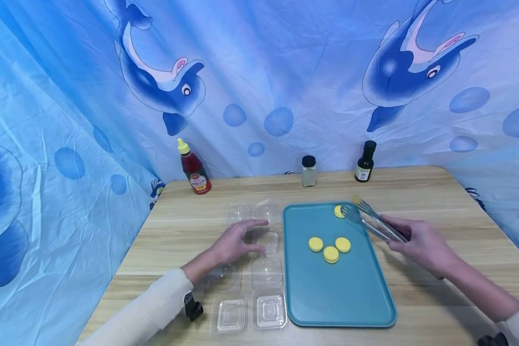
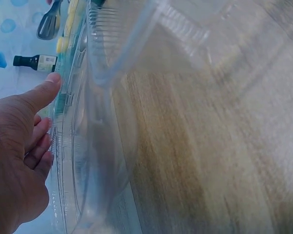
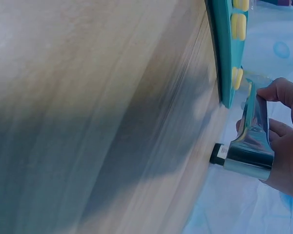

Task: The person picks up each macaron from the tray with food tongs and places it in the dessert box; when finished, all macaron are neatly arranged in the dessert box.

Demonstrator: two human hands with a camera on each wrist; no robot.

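Observation:
My right hand grips metal tongs over the upper right edge of a teal tray. One tong head is over a yellow macaron near the tray's far edge; a small yellowish patch shows at the other tip, too small to identify. Several more macarons, one of them a yellow macaron, lie mid-tray. Thumb and fingers spread apart, my left hand hovers by a clear plastic container left of the tray. The left wrist view shows that hand beside clear plastic walls; contact cannot be told.
Clear containers stand in two columns along the tray's left side, several with lids raised. Along the back are a red sauce bottle, a small black-capped jar and a dark bottle. A dolphin-print curtain hangs behind the table.

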